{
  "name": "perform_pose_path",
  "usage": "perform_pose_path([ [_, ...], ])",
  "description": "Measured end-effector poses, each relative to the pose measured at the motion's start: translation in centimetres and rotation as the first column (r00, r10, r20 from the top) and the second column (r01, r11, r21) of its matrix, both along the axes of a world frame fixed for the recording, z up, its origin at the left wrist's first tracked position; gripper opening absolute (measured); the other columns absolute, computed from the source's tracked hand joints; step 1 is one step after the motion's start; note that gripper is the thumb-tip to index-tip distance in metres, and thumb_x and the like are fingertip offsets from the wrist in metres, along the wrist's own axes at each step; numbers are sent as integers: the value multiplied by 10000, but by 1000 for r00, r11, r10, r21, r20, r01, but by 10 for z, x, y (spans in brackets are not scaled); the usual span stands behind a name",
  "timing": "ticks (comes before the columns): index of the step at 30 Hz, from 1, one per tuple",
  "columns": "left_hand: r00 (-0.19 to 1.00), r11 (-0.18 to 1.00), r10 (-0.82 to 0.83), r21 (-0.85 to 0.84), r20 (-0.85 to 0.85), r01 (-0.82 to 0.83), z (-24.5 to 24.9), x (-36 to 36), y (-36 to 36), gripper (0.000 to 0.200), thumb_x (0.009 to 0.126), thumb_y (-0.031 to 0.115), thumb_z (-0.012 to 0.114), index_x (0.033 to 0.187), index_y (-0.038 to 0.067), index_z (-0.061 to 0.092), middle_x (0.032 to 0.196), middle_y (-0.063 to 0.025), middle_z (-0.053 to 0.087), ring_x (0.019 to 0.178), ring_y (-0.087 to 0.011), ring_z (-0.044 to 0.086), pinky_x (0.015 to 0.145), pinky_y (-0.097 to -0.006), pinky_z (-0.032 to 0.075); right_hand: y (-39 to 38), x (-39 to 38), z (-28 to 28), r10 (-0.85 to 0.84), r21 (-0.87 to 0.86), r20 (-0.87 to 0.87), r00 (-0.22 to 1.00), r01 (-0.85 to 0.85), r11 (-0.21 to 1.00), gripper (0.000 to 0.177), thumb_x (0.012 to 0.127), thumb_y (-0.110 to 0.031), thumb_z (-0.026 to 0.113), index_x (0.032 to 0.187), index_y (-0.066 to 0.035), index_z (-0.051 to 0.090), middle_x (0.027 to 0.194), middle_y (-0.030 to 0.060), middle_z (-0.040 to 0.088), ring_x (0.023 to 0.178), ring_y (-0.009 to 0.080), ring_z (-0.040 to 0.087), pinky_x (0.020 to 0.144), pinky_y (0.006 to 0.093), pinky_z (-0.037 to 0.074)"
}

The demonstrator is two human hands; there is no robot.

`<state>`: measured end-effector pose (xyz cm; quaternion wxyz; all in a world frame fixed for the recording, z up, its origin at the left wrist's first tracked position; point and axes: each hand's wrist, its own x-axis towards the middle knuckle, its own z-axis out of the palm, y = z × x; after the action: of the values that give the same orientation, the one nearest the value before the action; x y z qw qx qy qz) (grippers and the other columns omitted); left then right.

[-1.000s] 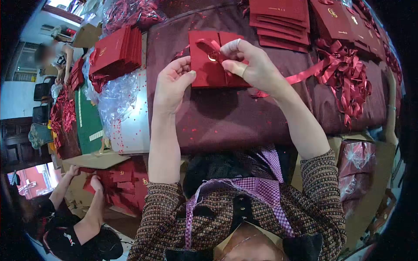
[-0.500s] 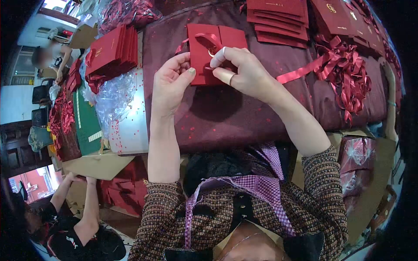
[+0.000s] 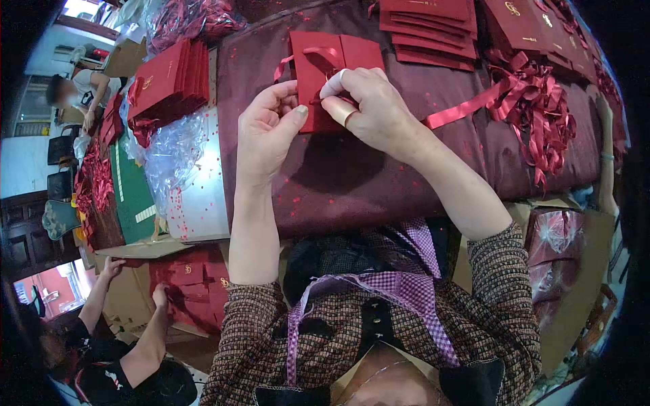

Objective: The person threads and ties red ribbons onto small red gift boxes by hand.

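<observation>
A flat red card folder [image 3: 359,54] with a lengthwise seam lies on the dark red cloth. A shiny red ribbon [image 3: 320,51] loops across its face, and one end sticks out past the left edge. My left hand [image 3: 271,132] holds the folder's left edge, fingers curled and thumb along the lower left side. Over the middle of the folder, my right hand [image 3: 382,111] pinches the ribbon. A white cover is on its index finger and a tan one on its thumb. The exact pinch point is partly hidden by the fingers.
Stacks of red folders stand at the left [image 3: 162,78] and back right [image 3: 430,27]. A tangle of ribbons [image 3: 531,115] lies at right. Clear plastic wrap [image 3: 179,145] covers the left side. A co-worker's hands [image 3: 135,277] are at a carton [image 3: 128,301] lower left.
My right hand has shifted slightly left, its fingertips closer to the left half of the folder. The co-worker's hands have moved apart at the carton.
</observation>
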<state>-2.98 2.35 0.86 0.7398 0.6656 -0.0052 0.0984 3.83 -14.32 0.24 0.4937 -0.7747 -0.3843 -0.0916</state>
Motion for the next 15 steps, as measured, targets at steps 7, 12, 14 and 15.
perform_pose_path([
  [7,1000,998,4,55,-1,-4,0,-1,-3,316,807,-65,586,1121,-58,555,943,-19,587,796,-50,490,725,-186,420,0,-2,3,-19,-32,55,998,21,999,71,734,-87,612,774,-67,557,675,71,591,698,263,574,716,383,373],
  [12,997,986,64,153,31,-68,-4,1,-11,292,779,-103,597,1062,-30,586,857,23,538,762,-43,451,696,-177,397,5,-5,2,-117,-108,514,850,199,974,96,693,-104,599,728,-62,520,677,74,567,689,244,549,701,369,370],
  [14,995,972,81,215,53,-91,-9,3,-11,278,771,-108,602,1035,-22,595,839,26,528,755,-44,444,691,-177,397,6,-10,4,-107,-175,587,802,255,951,97,694,-124,585,729,-61,519,675,75,560,684,234,540,701,365,370],
  [15,992,955,95,276,78,-113,-11,3,-11,265,763,-113,608,1009,-14,604,821,29,518,747,-44,437,685,-177,396,5,-13,6,-89,-236,657,749,315,919,104,695,-143,571,729,-59,519,673,76,553,679,225,532,701,361,370],
])
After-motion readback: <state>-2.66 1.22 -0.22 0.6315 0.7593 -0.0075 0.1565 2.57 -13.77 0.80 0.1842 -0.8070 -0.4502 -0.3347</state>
